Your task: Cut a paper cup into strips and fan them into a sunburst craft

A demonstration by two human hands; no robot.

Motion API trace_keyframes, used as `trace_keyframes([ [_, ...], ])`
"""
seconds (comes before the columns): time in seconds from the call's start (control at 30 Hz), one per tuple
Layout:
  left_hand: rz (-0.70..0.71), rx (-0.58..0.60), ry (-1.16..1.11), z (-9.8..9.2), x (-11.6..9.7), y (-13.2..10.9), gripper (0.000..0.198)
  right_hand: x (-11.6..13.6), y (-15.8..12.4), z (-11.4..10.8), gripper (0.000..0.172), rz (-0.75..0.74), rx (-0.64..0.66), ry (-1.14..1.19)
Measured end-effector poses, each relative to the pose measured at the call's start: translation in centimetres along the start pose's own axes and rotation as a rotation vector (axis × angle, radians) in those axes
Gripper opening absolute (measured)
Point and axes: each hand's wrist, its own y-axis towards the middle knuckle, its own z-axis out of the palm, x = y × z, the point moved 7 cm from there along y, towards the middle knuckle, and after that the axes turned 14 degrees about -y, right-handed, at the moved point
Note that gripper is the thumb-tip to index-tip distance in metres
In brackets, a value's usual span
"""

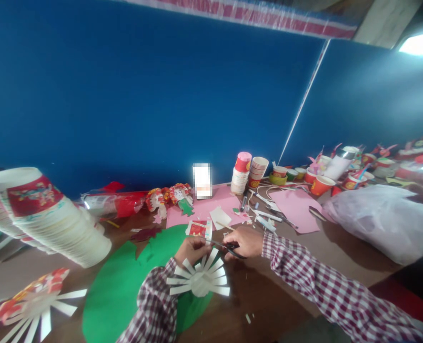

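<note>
My left hand (189, 249) grips a paper cup (200, 278) whose wall is cut into white strips that fan outward. The red printed band of the cup (199, 228) shows above my fingers. My right hand (243, 242) is closed on black-handled scissors (221, 245), whose blades point left into the cup. Both sleeves are red-and-white check. A green paper sheet (125, 286) lies on the brown table under my left arm.
A long stack of paper cups (43, 216) lies on its side at the left. Another fanned cup (33, 305) sits bottom left. Pink paper (293, 209), markers, paper dolls (168, 196), upright cup stacks (249, 174) and a white plastic bag (376, 219) crowd the table below a blue wall.
</note>
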Motion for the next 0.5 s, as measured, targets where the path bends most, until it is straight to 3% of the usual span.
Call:
trace_keyframes([
  [0.23, -0.020, 0.055, 0.019, 0.1, 0.5, 0.0, 0.031, -0.1, 0.0, 0.1, 0.034, -0.001, 0.001, 0.037],
  [0.4, -0.002, 0.014, 0.033, -0.2, 0.5, 0.1, 0.034, -0.7, -0.3, 0.5, 0.031, 0.030, 0.016, 0.094],
  [0.5, 0.000, -0.013, 0.031, -0.5, 0.5, 0.3, 0.040, -1.1, -0.6, 0.0, 0.029, 0.105, -0.072, 0.154],
])
